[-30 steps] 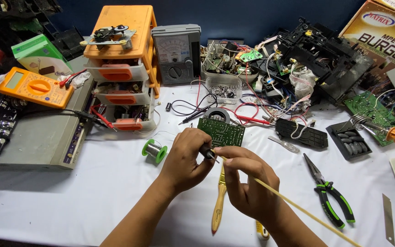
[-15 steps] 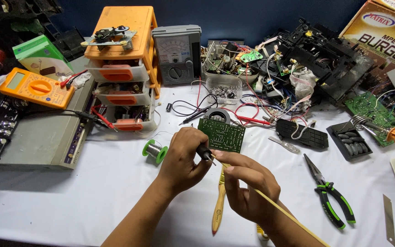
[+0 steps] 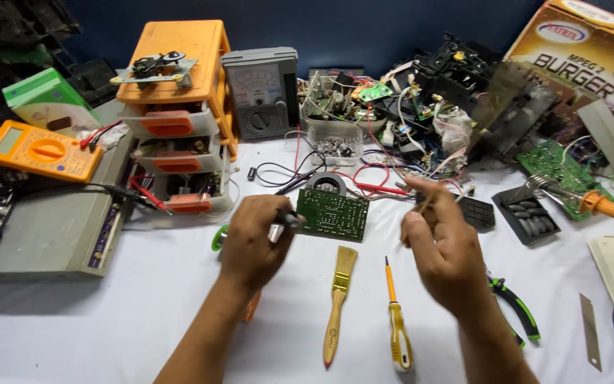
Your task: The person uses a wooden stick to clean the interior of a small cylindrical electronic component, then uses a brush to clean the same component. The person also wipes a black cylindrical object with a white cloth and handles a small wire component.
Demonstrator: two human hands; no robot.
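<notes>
Since the earlier frames the right hand (image 3: pixel 443 245) has pulled away to the right of the green circuit board (image 3: pixel 333 214), and the two hands, which were close together over it, now stand well apart. Its fingers are curled loosely with thumb and forefinger pinched near the top, seemingly on a thin pale strand that is too blurred to make out. The left hand (image 3: pixel 254 238) is closed around a small dark-tipped tool (image 3: pixel 283 221), whose tip touches the left edge of the board. That board lies flat on the white table (image 3: pixel 72 320), just in front of a round black part with red and black leads. Below it lie a wooden-handled brush (image 3: pixel 337 302) and a yellow screwdriver (image 3: pixel 394 321), side by side between the forearms. Green-handled pliers (image 3: pixel 516 309) sit just right of the right wrist. An orange drawer stack (image 3: pixel 179 117) and a yellow multimeter (image 3: pixel 40 151) stand to the left
</notes>
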